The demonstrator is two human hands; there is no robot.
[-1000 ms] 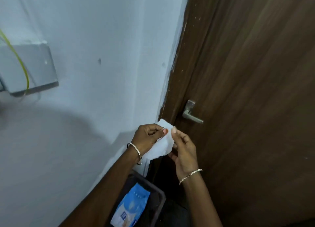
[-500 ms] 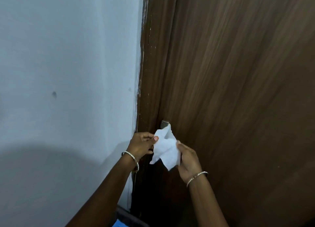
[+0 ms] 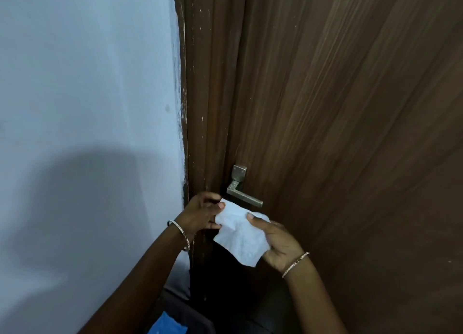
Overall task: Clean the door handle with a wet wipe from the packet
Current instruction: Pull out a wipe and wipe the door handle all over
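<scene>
1. The left hand (image 3: 203, 214) pinches the upper left corner of the wet wipe (image 3: 240, 236) between thumb and forefinger, the other fingers (image 3: 213, 225) curled loosely behind it.
2. The right hand (image 3: 280, 243) lies palm-up under the wipe, its thumb pressed down on the top edge and the remaining fingers spread beneath the sheet.
3. Half a second ago the wipe was a bunched twist covering the handle; now it is opened out into a flat, crinkled white sheet held lower, and the door handle (image 3: 244, 195) is in plain sight again. I take that to mean the unfolding is done and the wiping itself has not yet begun.
4. The handle is a dull metal lever on a square plate, just above the wipe and not touching it (its surface looks flecked, though I cannot tell with what).
5. The packet (image 3: 166, 323) shows as a blue corner at the bottom edge, well below the hands.
</scene>
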